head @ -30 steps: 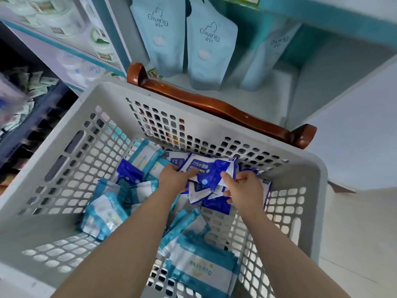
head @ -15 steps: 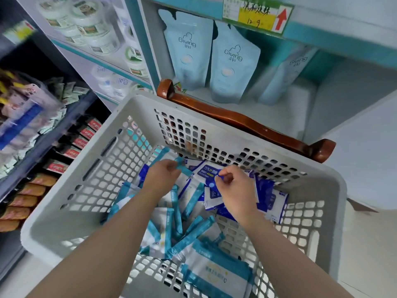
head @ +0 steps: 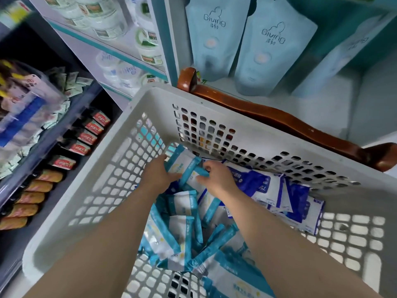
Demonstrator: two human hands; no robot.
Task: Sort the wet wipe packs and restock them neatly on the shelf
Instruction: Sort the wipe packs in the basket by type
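Teal-edged wet wipe packs [head: 184, 166] are held between both hands, close to the far wall of the white perforated basket [head: 150, 100]. Left side is gripped by the left hand [head: 160, 176], right side is pinched by the right hand [head: 218, 179]. Dark-blue 75% wipe packs [head: 257, 183] are piled just right of the grip. Loose teal packs [head: 182, 231] are heaped below it, between the forearms. Giving pouches [head: 214, 35] are seen beyond, on the shelf [head: 322, 108].

One white basket [head: 154, 104] is counted, with one left hand [head: 160, 176] and one right hand [head: 219, 179]. Three pale-blue pouches [head: 272, 46] are seen beyond them. Teal packs [head: 182, 233] beneath them and dark-blue packs [head: 296, 198] right of the right hand are heaped past counting.
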